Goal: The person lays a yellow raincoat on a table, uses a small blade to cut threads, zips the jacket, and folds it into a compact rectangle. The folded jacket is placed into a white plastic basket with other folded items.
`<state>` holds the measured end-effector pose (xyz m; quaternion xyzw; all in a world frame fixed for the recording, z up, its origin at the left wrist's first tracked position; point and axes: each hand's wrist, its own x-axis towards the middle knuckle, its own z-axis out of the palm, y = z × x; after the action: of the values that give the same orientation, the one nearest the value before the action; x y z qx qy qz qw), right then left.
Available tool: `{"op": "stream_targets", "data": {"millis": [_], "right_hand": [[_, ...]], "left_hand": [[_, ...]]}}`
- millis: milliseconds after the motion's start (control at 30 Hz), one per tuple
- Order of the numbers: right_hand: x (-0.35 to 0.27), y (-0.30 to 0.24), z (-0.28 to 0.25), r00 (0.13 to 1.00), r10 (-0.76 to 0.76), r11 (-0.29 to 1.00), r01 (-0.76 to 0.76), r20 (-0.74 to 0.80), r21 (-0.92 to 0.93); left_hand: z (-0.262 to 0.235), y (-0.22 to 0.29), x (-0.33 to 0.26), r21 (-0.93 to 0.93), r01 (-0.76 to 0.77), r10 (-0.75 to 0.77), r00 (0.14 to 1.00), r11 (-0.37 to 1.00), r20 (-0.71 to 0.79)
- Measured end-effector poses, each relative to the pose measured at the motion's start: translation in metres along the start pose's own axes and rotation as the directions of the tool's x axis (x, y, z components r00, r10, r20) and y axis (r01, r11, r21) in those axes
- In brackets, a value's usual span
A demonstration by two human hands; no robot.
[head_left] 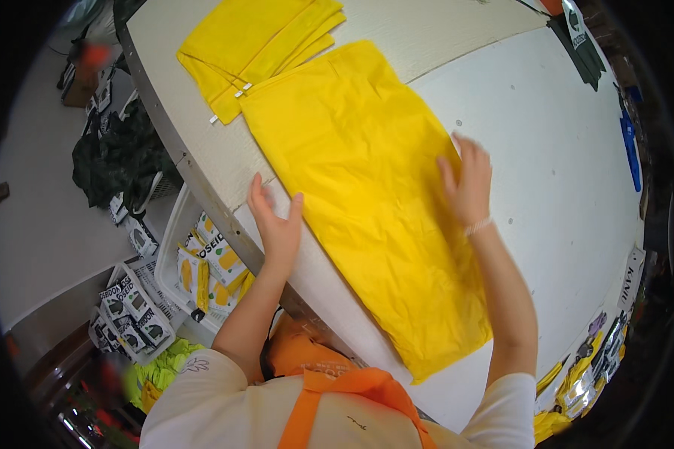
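white table (547, 150), yellow cloth (367, 187) flat between two open, empty hands (277, 221) (468, 183)

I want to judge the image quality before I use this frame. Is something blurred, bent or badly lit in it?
Head view: the right hand is smeared by motion blur, while the left hand and the yellow cloth look sharp; the table edge curves from fisheye distortion; the corners are black; the light is even, with no strong glare or hard shadows.
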<state>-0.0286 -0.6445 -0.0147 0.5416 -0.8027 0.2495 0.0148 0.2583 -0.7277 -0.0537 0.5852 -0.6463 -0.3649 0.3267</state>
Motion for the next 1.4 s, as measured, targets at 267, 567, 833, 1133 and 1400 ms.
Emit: {"op": "stream_targets", "data": {"millis": [267, 567, 833, 1133, 1400], "right_hand": [[0.097, 0.020, 0.024, 0.704, 0.387, 0.796, -0.581, 0.596, 0.170], [0.119, 0.015, -0.009, 0.655, 0.217, 0.611, -0.670, 0.724, 0.422], [0.097, 0.022, -0.018, 0.829, -0.005, 0.496, -0.483, 0.559, 0.721], [0.059, -0.035, -0.245, 0.852, -0.352, 0.895, 0.186, 0.387, 0.405], [0.061, 0.060, -0.017, 0.533, 0.525, 0.660, -0.747, 0.664, 0.077]], "left_hand": [[0.010, -0.006, 0.048, -0.722, 0.528, -0.289, 0.849, 0.446, 0.442], [0.004, 0.038, 0.042, -0.796, 0.311, -0.128, 0.949, 0.520, 0.287], [-0.002, 0.035, 0.046, -0.675, 0.624, -0.099, 0.758, 0.394, 0.644], [-0.092, 0.088, -0.005, -0.595, 0.790, 0.495, 0.461, 0.149, 0.736], [-0.006, 0.024, 0.005, -0.208, 0.814, -0.252, 0.394, 0.543, 0.884]]}}
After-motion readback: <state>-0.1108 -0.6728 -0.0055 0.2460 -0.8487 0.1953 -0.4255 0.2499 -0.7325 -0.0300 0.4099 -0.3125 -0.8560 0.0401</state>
